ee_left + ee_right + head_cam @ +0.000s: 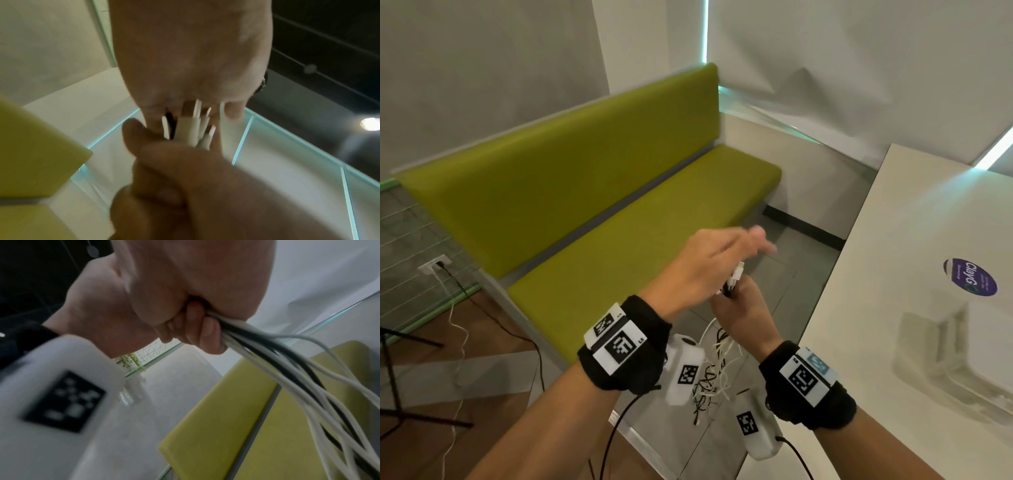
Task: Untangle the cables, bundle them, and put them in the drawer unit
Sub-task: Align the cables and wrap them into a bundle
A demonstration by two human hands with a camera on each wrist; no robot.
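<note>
Both hands met in mid-air near the bottom centre of the head view. Her or his right hand (743,318) was fisted round a bunch of cables (714,370), fingers curled tight about it. Above it the left hand (705,267) hovered over the plug ends (732,279), fingers blurred; whether they were pinching a plug or merely brushing it could not be told.

White and black cables ran together through the fist, their plugs poking out on top, the loose lengths hanging below in a tangled skein between the wrists. An exact count was impossible; several white strands and at least two black showed in the right wrist view.

Behind the hands stood one olive-green padded bench (592,192) against a pale wall. To the right lay one white table (893,274) with a round purple sticker (970,277). Far left, a wall socket (434,265) fed two leads across the wooden floor (482,342).
</note>
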